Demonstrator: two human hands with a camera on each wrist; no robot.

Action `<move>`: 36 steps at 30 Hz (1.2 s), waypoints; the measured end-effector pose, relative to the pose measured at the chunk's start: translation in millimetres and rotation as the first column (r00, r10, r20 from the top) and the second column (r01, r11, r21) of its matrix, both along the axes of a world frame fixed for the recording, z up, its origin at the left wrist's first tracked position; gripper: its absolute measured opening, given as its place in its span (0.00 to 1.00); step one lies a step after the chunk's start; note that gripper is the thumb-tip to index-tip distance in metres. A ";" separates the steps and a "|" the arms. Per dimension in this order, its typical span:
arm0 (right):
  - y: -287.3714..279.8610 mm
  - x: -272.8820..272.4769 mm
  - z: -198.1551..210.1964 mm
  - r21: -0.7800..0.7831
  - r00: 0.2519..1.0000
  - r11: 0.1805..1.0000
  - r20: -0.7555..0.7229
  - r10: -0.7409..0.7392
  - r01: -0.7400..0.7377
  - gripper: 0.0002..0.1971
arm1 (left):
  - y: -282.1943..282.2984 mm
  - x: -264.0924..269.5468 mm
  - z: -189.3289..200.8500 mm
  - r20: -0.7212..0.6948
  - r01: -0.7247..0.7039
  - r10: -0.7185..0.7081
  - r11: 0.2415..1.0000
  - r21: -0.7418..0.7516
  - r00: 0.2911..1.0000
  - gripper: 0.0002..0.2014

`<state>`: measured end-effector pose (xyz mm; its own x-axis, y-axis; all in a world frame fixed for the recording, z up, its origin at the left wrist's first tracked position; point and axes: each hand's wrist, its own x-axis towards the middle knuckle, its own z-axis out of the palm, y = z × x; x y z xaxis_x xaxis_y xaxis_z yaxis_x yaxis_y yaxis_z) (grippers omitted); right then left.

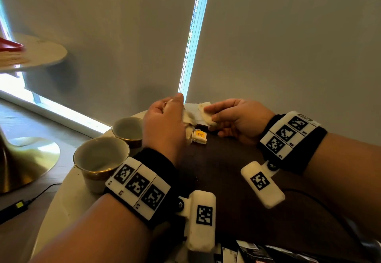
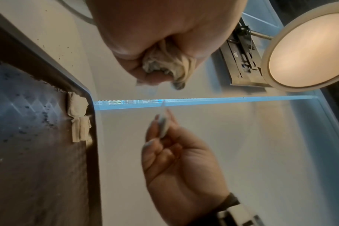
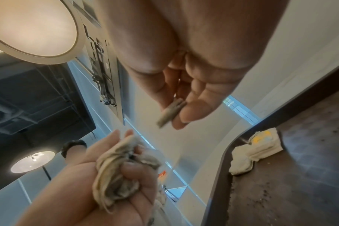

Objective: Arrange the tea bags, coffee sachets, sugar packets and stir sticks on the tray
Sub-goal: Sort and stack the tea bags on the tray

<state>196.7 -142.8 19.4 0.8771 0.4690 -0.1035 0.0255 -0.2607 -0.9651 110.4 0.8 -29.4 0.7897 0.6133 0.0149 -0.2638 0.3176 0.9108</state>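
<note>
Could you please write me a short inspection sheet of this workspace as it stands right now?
Surface: dark tray on a pale round table; dark specks on the tray floor in the wrist views.
Job's things: two tea bags lie in the tray's far corner, one with a yellow tag; dark sachets at the near edge.
Clutter: two empty cups left of the tray.
Hands: left hand grips a bunch of tea bags; right hand pinches a single tea bag, both above the tray.
Cables: one black cable at the tray's right side, another with an adapter on the floor.
Surroundings: window blinds, second round table, lit ceiling lamp.
</note>
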 end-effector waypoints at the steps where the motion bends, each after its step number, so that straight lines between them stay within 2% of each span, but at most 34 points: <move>1: 0.1 2.1 -0.7 -0.028 0.999 0.999 -0.001 -0.037 0.037 0.11 | 0.4 -1.8 1.9 0.018 -0.034 0.034 0.999 -0.009 0.999 0.11; 6: 7.7 11.6 -12.5 -0.252 0.996 0.964 0.011 -0.088 0.088 0.13 | 1.8 -7.7 9.4 0.087 -0.138 0.150 0.983 -0.125 0.985 0.16; 14: 38.9 16.6 -34.2 -0.385 0.994 0.923 -0.105 -0.040 -0.003 0.15 | 7.2 -2.9 6.9 0.071 -0.193 0.202 0.974 -0.118 0.977 0.19; 18: 47.3 16.5 -40.7 -0.340 0.986 0.940 -0.157 -0.062 0.005 0.18 | 8.2 -1.6 6.2 0.086 -0.197 0.209 0.972 -0.130 0.974 0.21; 23: 52.2 15.6 -43.5 -0.366 0.984 0.931 -0.169 -0.051 -0.015 0.19 | 6.8 -4.7 7.5 0.060 -0.191 0.199 0.974 -0.119 0.978 0.21; 28: 47.1 26.4 -41.0 -0.325 0.985 0.944 -0.174 -0.009 -0.049 0.15 | 6.6 -6.1 6.7 0.034 -0.190 0.193 0.979 -0.071 0.981 0.22; 31: 44.1 31.3 -37.6 -0.356 0.987 0.932 -0.162 0.011 -0.069 0.13 | 4.7 -8.5 8.0 0.034 -0.193 0.195 0.980 -0.054 0.980 0.22; 36: 38.4 33.1 -32.4 -0.336 0.992 0.939 -0.125 0.029 -0.070 0.10 | 3.1 -8.4 11.0 0.042 -0.210 0.215 0.973 -0.100 0.976 0.22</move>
